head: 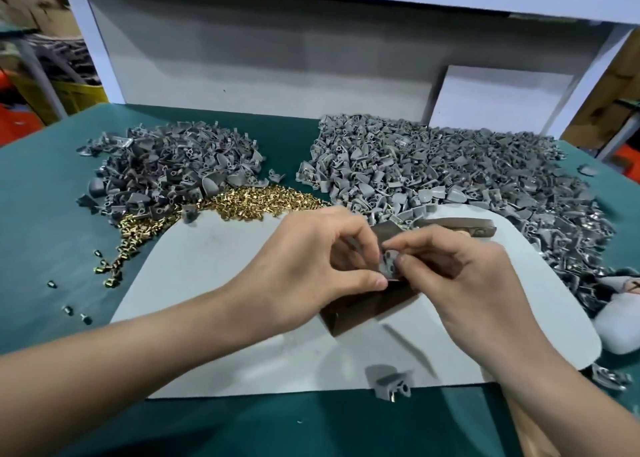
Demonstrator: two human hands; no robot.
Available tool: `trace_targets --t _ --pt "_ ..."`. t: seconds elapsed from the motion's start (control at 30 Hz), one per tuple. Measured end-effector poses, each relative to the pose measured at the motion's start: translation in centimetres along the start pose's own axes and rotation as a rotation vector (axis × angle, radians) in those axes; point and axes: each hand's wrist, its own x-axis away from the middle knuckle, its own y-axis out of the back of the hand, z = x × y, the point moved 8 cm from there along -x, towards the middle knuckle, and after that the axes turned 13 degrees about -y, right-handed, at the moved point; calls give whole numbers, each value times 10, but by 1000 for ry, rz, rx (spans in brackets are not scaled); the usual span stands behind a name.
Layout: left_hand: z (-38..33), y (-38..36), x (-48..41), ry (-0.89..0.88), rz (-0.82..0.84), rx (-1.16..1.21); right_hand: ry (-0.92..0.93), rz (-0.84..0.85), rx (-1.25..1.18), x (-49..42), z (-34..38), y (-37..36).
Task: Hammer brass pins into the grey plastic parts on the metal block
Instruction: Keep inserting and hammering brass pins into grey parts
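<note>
Table (52,235): teal-green matte top, carrying everything in play.
Mat (225,283): pale grey, smooth, rounded corners, smudged; it lies flat at the centre of the table.
Metal block (360,309): dark brown, dull and hard-edged, sitting on the mat just right of centre, mostly covered by the hands.
Grey plastic part (389,262): small matte moulding with round holes in its face, up on top of the block, right between the fingertips.
Right hand (464,280): in from 4 o'clock, thumb and forefinger curled and pinching the part at its right edge.
Left hand (311,259): in from 8 o'clock, fingers curled tight, thumb tip against the part's lower edge. Whether it has hold of the part, or of anything else, cannot be told; its fingertips are tucked away.
Brass pins (249,198): a glittering gold heap at 11 o'clock from the block, trailing down the mat's left edge, with a few strays on the green.
Left pile (166,169): darker grey mouldings, curved and jumbled, at 10 o'clock.
Right pile (433,172): lighter grey, much bigger, at 1 o'clock, spilling toward 3.
Brown bar (453,226): long and dull, just behind the right hand, half hidden; hard to identify.
Loose part (391,382): at 6 o'clock on the mat's near edge, with a glint of brass in it.
White object (616,325): at 3 o'clock, cut off by the frame.
</note>
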Motion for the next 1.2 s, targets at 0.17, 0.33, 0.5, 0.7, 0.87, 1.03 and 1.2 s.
trace_targets --t 0.17,0.33,0.5,0.7,0.87,1.03,1.2 --pt "15 2 -1 3 -54 -240 12 85 214 -12 14 -25" --pt "18 3 2 -35 -65 -288 58 100 269 -10 19 -31" --pt "18 36 10 -71 -29 -292 11 109 233 -12 12 -32" --pt "98 97 13 203 65 -714 -27 113 210 -17 10 -32" --pt "113 91 16 122 94 -761 -36 109 247 -19 8 -30" --pt "101 86 7 35 106 -823 -13 136 267 -21 7 -31" --pt "80 90 4 51 -14 -753 12 16 30 -29 8 -6"
